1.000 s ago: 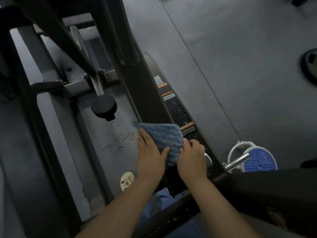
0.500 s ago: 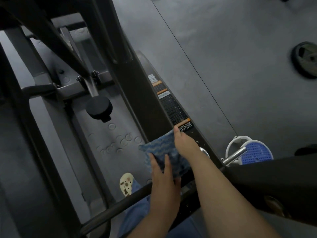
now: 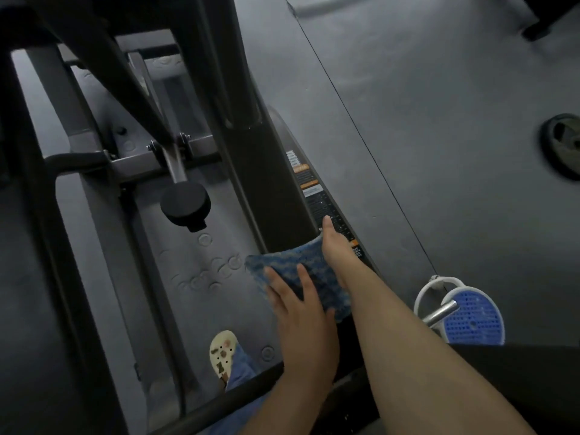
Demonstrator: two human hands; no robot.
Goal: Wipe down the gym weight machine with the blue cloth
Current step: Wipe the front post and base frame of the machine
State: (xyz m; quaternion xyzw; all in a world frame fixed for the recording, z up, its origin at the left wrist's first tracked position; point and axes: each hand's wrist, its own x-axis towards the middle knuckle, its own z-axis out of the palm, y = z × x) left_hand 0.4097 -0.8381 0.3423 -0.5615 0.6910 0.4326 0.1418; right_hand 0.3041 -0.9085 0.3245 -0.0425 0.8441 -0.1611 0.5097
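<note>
The blue cloth [image 3: 295, 271] lies draped over the dark slanted beam of the weight machine [image 3: 270, 183], just below its warning labels [image 3: 314, 189]. My left hand [image 3: 298, 309] rests on the cloth's near side with fingers spread and fairly straight. My right hand [image 3: 334, 249] reaches along the beam's right side, its thumb pointing up the beam. The right hand's fingers are hidden behind the cloth and beam, so its hold is not visible.
A black round knob [image 3: 185, 205] hangs on a lever left of the beam. A blue and white perforated object [image 3: 470, 318] and a metal peg [image 3: 442, 310] lie at right. A weight plate [image 3: 561, 142] sits on the floor. My sandalled foot [image 3: 222, 353] stands below.
Both hands and the cloth have slid a little further up the beam toward the labels. The left hand moved from the cloth's far side to its near side over the last second.
</note>
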